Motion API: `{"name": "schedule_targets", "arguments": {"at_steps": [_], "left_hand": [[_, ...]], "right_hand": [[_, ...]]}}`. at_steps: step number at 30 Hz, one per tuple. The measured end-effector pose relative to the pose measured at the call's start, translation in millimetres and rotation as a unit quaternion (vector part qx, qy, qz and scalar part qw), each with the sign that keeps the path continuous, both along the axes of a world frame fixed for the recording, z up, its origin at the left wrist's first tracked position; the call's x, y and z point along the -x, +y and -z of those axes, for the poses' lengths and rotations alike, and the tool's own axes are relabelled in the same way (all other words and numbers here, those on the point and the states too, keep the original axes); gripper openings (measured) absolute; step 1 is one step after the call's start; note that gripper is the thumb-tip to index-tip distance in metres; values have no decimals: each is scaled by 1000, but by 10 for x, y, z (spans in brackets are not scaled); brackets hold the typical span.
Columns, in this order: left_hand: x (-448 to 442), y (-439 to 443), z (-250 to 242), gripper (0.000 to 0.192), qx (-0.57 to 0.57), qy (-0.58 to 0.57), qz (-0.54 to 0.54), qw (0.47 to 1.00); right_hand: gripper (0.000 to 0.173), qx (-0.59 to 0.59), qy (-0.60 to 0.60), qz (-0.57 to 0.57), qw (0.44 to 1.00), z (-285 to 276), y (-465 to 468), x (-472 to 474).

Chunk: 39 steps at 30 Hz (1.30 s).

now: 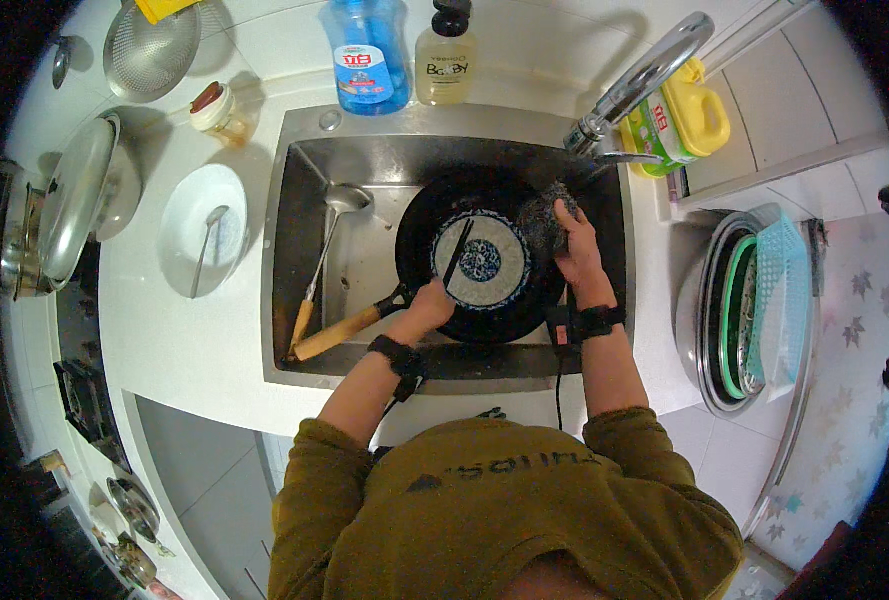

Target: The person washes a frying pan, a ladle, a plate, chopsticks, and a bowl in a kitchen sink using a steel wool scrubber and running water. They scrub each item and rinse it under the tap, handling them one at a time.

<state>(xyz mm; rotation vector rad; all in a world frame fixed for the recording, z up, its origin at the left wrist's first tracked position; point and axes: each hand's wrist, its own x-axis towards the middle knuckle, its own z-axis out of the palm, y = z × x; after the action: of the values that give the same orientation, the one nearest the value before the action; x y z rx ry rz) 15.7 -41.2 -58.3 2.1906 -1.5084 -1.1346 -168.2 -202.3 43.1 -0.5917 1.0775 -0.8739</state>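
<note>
My left hand [431, 306] grips a pair of dark chopsticks [459, 251], their tips over a blue-patterned plate [449, 279]. The plate lies inside a black wok [482, 330], which rests in the stainless-steel sink [362, 262]. In my right hand [583, 251] is a mesh scouring pad [545, 217], held over the wok's right side. The wok's wooden handle [339, 334] points to the lower left, below my left hand. Beside it a ladle [348, 199] with a wooden handle leans at the sink's left side.
A chrome faucet [643, 82] stands at the back right by a yellow jug [703, 120]. Soap bottles [371, 67] line the back. On the left counter are a white bowl [223, 195] with a spoon and a lidded pot [76, 202]. Nested basins [703, 345] stand at right.
</note>
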Motion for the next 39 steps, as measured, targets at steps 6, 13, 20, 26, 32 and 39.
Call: {"name": "schedule_targets", "arguments": {"at_steps": [6, 13, 20, 26, 32, 39], "left_hand": [[23, -29, -115, 69, -91, 52, 20, 994], [-804, -120, -1620, 38, 156, -68, 90, 981], [-2316, -1087, -3654, 47, 388, -184, -6, 903], [-2180, -2021, -3501, 53, 350, -321, 137, 869], [-2207, -2112, -3079, 35, 468, -389, 140, 781], [-2161, -2043, -3210, 49, 383, -330, 105, 856]], "right_hand": [[39, 1, -68, -63, 996, -21, 188, 108], [38, -20, -200, -179, 963, -384, 293, -646], [29, 78, -361, -90, 925, -1176, -483, -2145], [24, 52, -422, -23, 905, -1405, -1025, -2801], [19, 70, -455, -75, 885, -1301, -1151, -2802], [28, 90, -378, -126, 913, -1459, -631, -2249]]}}
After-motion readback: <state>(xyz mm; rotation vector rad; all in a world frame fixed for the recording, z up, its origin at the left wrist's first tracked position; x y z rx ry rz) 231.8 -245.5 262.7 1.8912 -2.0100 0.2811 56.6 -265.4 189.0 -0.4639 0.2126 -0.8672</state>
